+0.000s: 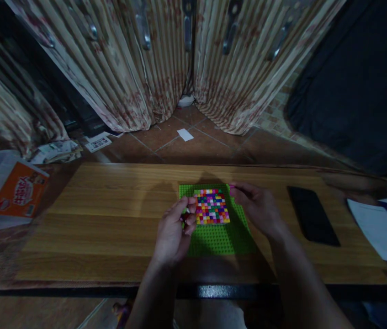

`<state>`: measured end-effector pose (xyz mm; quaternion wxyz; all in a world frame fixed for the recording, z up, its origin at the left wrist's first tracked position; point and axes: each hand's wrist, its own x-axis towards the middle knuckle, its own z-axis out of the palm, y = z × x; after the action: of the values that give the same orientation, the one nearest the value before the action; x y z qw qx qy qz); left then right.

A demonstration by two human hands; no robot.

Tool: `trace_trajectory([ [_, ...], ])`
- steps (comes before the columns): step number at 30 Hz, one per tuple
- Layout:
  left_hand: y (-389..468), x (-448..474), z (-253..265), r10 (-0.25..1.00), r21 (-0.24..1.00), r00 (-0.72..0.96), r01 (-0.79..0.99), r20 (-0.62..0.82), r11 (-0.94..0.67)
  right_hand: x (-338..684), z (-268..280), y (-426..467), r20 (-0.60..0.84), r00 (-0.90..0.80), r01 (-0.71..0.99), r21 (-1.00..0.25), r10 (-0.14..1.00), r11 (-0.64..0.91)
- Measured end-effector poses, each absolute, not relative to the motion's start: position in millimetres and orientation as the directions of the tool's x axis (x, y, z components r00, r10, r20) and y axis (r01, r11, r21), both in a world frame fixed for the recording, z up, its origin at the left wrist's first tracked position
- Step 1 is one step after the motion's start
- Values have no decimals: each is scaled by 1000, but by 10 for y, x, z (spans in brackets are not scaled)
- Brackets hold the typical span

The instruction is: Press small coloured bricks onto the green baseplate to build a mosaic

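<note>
Two hands of ours work low over the wooden table point(111, 214). Our left hand point(172, 233) curls its fingers at the left edge of the green baseplate point(224, 237); what it pinches we cannot tell. Our right hand point(258, 205) nips a small pink piece point(231, 186) at the baseplate's far edge. Between them sits the multicoloured tile patch point(211, 206). Right of it lies a black phone point(311, 214).
</note>
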<state>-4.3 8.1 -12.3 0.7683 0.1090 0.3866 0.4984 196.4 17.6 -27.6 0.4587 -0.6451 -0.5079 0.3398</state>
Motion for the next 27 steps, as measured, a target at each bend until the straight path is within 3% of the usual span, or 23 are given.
trace_trajectory([
  [9,79,-50,-120,853,558,210,-678,-478,479,1890,-359,186,62,145,519,-854,988,-22],
  [22,73,-49,-114,855,562,200,-679,-478,473,1904,-414,224,-41,136,347,-934,990,-86],
  [27,73,-48,-124,859,569,194,-677,-474,467,1946,-427,227,-16,86,395,-917,996,-49],
])
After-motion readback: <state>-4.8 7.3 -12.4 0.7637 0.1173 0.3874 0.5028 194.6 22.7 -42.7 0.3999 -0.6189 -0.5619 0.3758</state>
